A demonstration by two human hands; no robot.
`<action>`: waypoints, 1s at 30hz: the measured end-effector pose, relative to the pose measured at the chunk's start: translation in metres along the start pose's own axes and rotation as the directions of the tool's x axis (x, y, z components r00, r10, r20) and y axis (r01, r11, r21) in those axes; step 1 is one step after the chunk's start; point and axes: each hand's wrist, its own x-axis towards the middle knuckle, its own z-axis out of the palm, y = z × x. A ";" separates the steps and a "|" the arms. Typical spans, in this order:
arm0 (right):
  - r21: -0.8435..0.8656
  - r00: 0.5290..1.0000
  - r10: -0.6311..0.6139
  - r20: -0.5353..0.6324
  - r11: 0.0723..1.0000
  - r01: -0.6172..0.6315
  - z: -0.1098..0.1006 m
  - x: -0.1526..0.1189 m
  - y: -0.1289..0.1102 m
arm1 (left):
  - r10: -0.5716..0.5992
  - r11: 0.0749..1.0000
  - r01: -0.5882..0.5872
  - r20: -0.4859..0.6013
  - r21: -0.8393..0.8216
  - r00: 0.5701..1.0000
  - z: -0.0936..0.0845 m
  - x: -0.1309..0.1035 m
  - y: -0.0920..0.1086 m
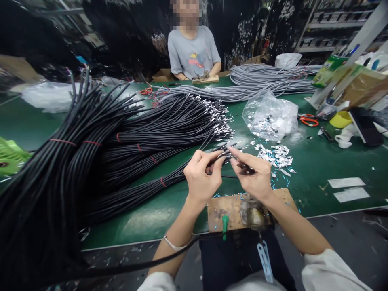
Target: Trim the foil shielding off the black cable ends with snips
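My left hand (201, 173) pinches a black cable between thumb and fingers, near the cable's stripped end. Close to its right, my right hand (254, 173) is closed, fingertips at the cable ends; a dark item shows in its palm, too covered to name. Just beyond both hands lie the tips of a black cable bundle (145, 192) tied with a red band. More black cable bundles (169, 121) with silvery stripped ends spread behind and to the left. Below the hands sits a wooden board (224, 206) with a worn metal fixture (254, 212) and a green clip (224, 226).
Foil scraps (277, 157) and blue bits lie right of my hands, before a clear plastic bag (269, 115). Orange-handled scissors (309, 120), a phone (365, 125) and white strips (347, 182) are farther right. Grey cables (266, 79) lie before a seated person (194, 52).
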 end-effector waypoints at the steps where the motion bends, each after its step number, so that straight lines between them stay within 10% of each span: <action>1: 0.020 0.999 0.038 0.024 0.999 -0.038 -0.001 0.001 -0.001 | -0.021 0.999 0.023 0.044 -0.030 0.999 -0.001 0.001 0.000; 8: 0.006 0.997 0.073 0.023 0.997 -0.073 -0.005 0.007 -0.009 | -0.110 0.986 0.100 -0.073 -0.133 0.991 -0.006 0.003 -0.001; 25: 0.222 0.972 0.169 0.163 0.954 -0.203 -0.004 0.010 -0.005 | 0.231 0.973 -0.216 -0.262 0.085 0.937 0.004 -0.004 -0.005; 30: 0.261 0.967 0.173 0.189 0.940 -0.219 -0.006 0.012 -0.004 | 0.154 0.988 -0.150 -0.229 0.034 0.961 0.003 -0.003 -0.003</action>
